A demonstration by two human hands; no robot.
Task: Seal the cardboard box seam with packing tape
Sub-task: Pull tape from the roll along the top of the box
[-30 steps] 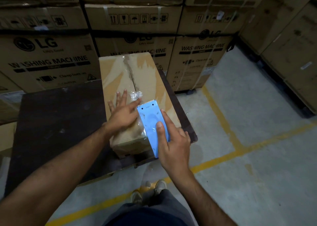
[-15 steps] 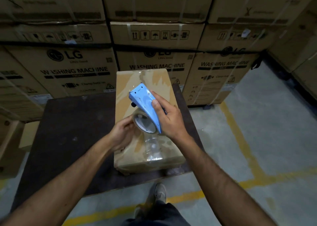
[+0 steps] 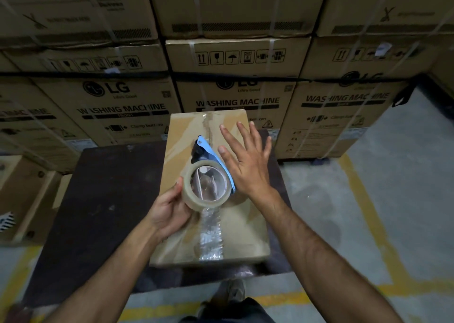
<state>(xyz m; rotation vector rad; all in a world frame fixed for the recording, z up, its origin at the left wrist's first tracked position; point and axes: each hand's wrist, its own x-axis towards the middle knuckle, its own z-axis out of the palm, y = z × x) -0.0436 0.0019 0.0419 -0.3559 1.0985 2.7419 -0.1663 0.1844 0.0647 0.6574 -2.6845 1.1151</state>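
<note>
A long cardboard box (image 3: pixel 245 227) lies on a dark table (image 3: pixel 98 212), its centre seam (image 3: pixel 208 128) running away from me. Clear packing tape (image 3: pixel 211 234) covers the near stretch of the seam; the far stretch shows torn old tape. My left hand (image 3: pixel 169 212) grips the clear tape roll of a blue tape dispenser (image 3: pixel 208 182), held above the box middle. My right hand (image 3: pixel 245 160) hovers just right of the dispenser, fingers spread, holding nothing.
Stacked washing machine cartons (image 3: pixel 235 96) form a wall right behind the table. More cartons (image 3: pixel 27 195) stand at the left. The concrete floor (image 3: pixel 393 187) with yellow lines lies to the right. My shoes (image 3: pixel 233 290) show below the table's near edge.
My right hand has let go of the blue dispenser and opened. My left hand has left the box top and taken hold of the tape roll. Fresh tape now lies along the near seam.
</note>
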